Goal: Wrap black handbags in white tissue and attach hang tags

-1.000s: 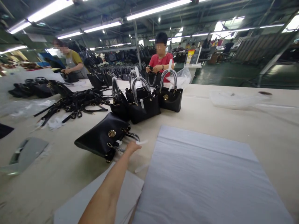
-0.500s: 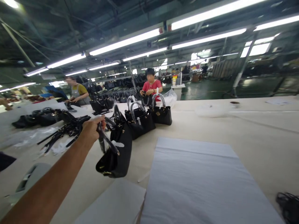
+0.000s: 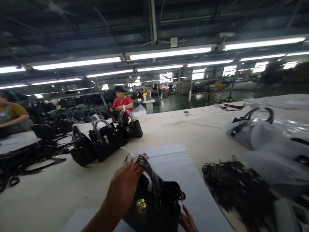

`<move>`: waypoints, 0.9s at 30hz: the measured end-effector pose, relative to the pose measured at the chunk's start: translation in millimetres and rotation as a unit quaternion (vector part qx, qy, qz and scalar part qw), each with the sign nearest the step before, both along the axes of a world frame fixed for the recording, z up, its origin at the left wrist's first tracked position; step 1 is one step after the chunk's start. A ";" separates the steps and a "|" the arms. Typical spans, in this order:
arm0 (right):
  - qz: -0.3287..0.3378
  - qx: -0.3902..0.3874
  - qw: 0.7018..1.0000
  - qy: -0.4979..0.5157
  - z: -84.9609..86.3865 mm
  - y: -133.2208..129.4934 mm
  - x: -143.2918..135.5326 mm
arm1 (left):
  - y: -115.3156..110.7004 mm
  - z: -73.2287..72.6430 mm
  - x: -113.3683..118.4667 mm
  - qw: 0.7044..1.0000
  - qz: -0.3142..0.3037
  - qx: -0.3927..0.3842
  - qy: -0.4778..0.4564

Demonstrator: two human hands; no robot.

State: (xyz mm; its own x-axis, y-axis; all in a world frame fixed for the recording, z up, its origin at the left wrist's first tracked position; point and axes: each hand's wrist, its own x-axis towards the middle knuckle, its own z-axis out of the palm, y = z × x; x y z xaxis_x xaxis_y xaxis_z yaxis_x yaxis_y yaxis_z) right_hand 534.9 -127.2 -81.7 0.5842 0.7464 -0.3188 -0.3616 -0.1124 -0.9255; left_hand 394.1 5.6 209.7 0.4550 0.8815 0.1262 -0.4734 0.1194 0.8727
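A black handbag (image 3: 154, 209) with a round gold emblem stands on the pale sheet (image 3: 169, 154) at the bottom centre. My left hand (image 3: 126, 183) is closed round its plastic-wrapped handles at the upper left of the bag. At the bag's lower right side, my right hand (image 3: 187, 220) shows only partly, fingers stretched out against or close beside the black side. Its palm lies out of view.
Several black handbags (image 3: 106, 141) stand at left centre, with black straps (image 3: 29, 154) further left. Dark cords (image 3: 238, 187) and wrapped bags (image 3: 260, 135) lie at right. A person in red (image 3: 122, 102) works across the table (image 3: 60, 190); another stands far left.
The view has turned to the right. The bag in my left hand has moved from the left side onto the pale sheet and now sits nearer. My right hand has come into view beside it.
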 end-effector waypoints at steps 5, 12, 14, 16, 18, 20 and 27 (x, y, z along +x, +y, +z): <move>0.030 0.012 0.998 0.045 33.7 -34.0 30.8 | -36.5 -17.9 35.6 0.999 -0.033 0.021 -0.036; 0.030 -0.050 0.992 0.110 34.5 -38.0 15.2 | -43.5 -7.2 45.0 1.000 0.005 -0.013 -0.020; 0.037 -0.032 0.990 0.131 34.8 -29.6 14.7 | -45.5 -6.7 48.0 1.000 0.011 -0.015 -0.025; 0.036 -0.013 0.990 0.136 36.0 -20.8 17.6 | -46.2 -6.4 52.1 0.999 0.014 -0.013 -0.034; 0.023 -0.010 0.993 0.114 35.5 -16.1 19.5 | -45.0 -5.2 56.6 0.999 0.019 -0.006 -0.045; 0.007 -0.036 0.996 0.082 31.5 -16.9 16.1 | -42.2 -3.5 60.5 0.998 0.031 0.006 -0.056; -0.019 -0.092 0.980 0.177 16.3 -6.2 -5.3 | -34.0 -4.7 67.1 0.995 0.052 0.027 -0.086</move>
